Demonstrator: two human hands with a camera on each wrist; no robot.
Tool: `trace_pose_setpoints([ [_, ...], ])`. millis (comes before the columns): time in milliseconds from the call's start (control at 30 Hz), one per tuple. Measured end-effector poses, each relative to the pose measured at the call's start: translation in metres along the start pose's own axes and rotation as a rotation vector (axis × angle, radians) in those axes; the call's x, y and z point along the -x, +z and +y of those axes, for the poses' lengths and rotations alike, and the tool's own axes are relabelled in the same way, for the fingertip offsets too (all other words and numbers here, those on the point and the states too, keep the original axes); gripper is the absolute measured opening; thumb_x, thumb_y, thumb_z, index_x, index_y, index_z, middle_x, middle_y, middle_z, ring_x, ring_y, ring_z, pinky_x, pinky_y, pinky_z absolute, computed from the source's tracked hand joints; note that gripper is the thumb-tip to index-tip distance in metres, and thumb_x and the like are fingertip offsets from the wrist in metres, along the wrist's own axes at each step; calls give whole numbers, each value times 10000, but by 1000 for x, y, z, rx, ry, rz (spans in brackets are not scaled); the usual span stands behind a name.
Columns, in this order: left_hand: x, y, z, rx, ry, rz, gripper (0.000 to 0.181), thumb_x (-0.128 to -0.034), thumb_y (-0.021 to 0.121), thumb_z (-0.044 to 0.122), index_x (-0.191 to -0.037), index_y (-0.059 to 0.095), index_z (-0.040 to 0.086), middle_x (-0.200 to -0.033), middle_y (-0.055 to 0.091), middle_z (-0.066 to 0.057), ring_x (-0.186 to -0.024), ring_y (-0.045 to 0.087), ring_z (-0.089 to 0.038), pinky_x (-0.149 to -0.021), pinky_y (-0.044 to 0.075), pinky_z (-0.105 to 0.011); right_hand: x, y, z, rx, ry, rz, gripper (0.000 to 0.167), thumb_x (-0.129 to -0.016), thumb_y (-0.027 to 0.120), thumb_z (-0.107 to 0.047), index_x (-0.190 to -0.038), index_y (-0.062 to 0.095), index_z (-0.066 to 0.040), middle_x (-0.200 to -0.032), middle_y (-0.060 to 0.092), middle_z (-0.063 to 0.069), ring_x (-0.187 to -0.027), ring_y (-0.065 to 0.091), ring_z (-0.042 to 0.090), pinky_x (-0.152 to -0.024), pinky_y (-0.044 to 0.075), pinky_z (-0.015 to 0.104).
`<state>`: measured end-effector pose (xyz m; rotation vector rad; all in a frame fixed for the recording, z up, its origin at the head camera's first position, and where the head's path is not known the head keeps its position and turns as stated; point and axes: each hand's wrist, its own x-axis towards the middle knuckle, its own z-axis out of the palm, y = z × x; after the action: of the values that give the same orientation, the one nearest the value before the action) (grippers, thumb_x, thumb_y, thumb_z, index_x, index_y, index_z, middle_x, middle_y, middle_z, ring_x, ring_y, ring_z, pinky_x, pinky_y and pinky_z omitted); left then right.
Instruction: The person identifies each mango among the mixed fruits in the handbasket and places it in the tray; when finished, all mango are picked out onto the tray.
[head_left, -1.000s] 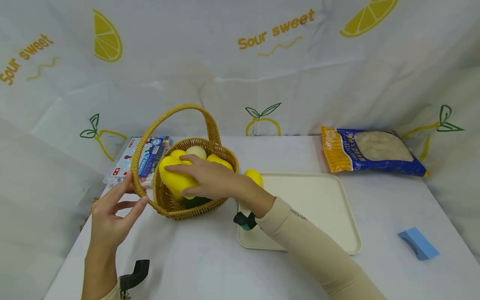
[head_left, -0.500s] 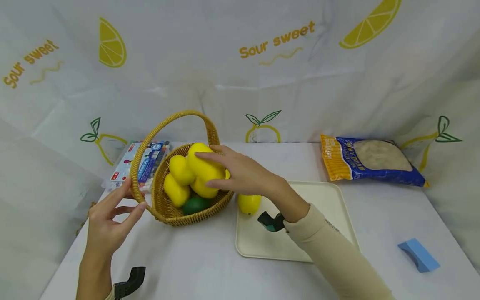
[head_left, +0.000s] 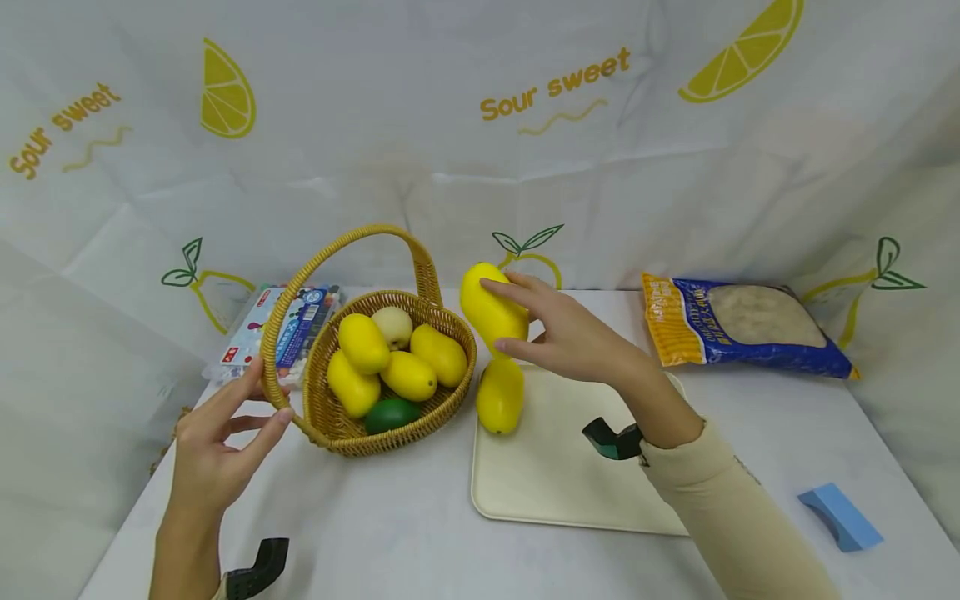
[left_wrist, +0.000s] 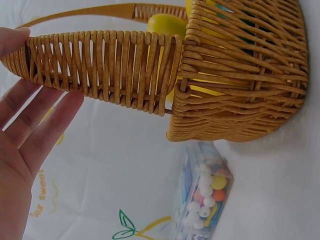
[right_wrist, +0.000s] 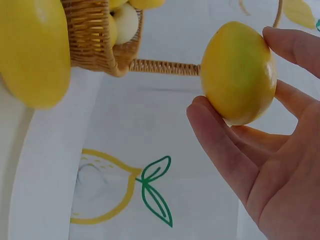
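In the head view my right hand (head_left: 573, 329) holds a yellow mango (head_left: 491, 307) in the air between thumb and fingers, above the far left corner of the cream tray (head_left: 577, 475). Its smooth, slightly greenish end shows in the right wrist view. Another yellow mango (head_left: 500, 398) lies on the tray's left side. My left hand (head_left: 213, 450) pinches the lower left part of the handle (left_wrist: 100, 60) of a wicker basket (head_left: 352, 446). Inside the basket are several yellow mangoes (head_left: 408, 377), a pale round fruit (head_left: 392, 323) and a dark green fruit (head_left: 393, 414).
Behind the basket's left side lies a clear box of coloured beads (head_left: 255, 329). A blue and orange bag (head_left: 750, 325) rests at the back right. Near the right edge is a blue arched block (head_left: 840, 515). A lemon-print cloth hangs behind.
My right hand has lifted the mango out of the basket and carried it right, to above the tray. The left hand has kept hold of the basket handle.
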<state>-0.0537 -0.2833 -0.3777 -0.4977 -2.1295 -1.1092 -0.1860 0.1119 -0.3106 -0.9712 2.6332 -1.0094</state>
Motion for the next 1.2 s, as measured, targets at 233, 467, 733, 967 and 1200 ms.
trace_pose_setpoints([
  [233, 0, 0, 0, 3, 0, -5, 716, -720, 748, -200, -1398, 546, -84, -1294, 684, 192, -1042, 652, 53, -754, 545, -31, 18, -11, 22, 5, 41, 66, 741, -951, 698, -262, -1602, 345, -260, -1698, 225, 119, -1211, 622, 307, -835, 652, 329],
  [467, -1, 0, -2, 11, 9, -7, 711, -725, 743, -190, -1399, 543, -86, -1282, 692, 183, -1045, 657, 44, -765, 545, -31, 33, -16, 39, 19, 65, 83, 745, -946, 712, -254, -1598, 353, -213, -1658, 324, 135, -1131, 643, 330, -813, 657, 325],
  [733, -1, -1, 0, 7, -5, -13, 740, -707, 727, -216, -1408, 539, -75, -1275, 689, 197, -1048, 654, 44, -766, 544, -31, 47, -10, 57, -3, 117, 61, 751, -926, 759, -288, -1574, 392, -192, -1620, 387, 143, -1129, 642, 347, -817, 655, 346],
  [967, -1, -1, -1, 11, -2, -18, 728, -719, 749, -199, -1406, 540, -79, -1309, 684, 172, -1045, 654, 31, -765, 548, -36, 53, 6, 70, 23, 150, 45, 762, -910, 771, -324, -1561, 411, -163, -1607, 392, 188, -1081, 653, 342, -816, 648, 364],
  [1200, 0, -1, -2, 14, 1, -9, 724, -722, 757, -191, -1404, 541, -83, -1275, 690, 189, -1044, 655, 38, -765, 550, -38, 53, 17, 78, 33, 171, 1, 768, -922, 746, -390, -1565, 408, -142, -1632, 323, 240, -1054, 655, 301, -865, 614, 398],
])
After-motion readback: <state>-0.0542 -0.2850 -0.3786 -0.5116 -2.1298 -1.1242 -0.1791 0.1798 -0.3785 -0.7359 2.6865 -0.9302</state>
